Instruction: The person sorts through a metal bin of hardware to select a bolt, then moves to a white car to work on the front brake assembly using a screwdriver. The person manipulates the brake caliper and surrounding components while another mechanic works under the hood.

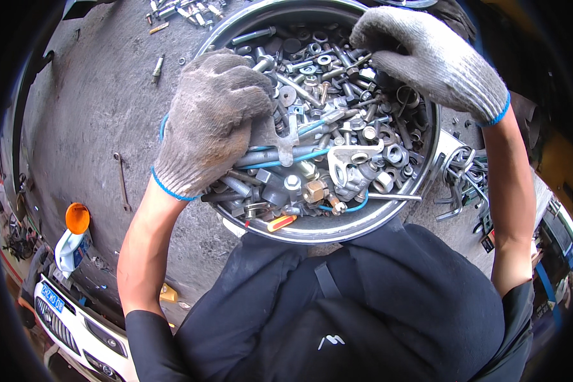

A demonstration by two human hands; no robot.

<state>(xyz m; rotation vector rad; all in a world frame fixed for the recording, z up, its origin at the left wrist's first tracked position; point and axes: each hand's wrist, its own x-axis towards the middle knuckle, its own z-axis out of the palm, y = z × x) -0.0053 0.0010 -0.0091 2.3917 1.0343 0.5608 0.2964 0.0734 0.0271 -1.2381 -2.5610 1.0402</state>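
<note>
A round metal wheel rim [337, 230] holds a heap of bolts, nuts and washers [325, 83]. My left hand [213, 118], in a grey knit glove with a blue cuff, is closed at the left side of the heap. From its fingers a flat, forked grey metal bracket [280, 139] sticks out over the bolts. My right hand [426, 60], gloved alike, hovers over the rim's far right side. Its fingers are loosely curled, with a gap to the thumb; I see nothing held in it. A pale metal bracket with holes [353, 156] lies among blue-coated pieces below.
Loose bolts [188, 11] lie on the grey floor beyond the rim. A wrench [121, 181] and a white bottle with an orange funnel [76, 219] are on the left, near a white car front [76, 337]. Metal hooks [461, 181] lie to the right.
</note>
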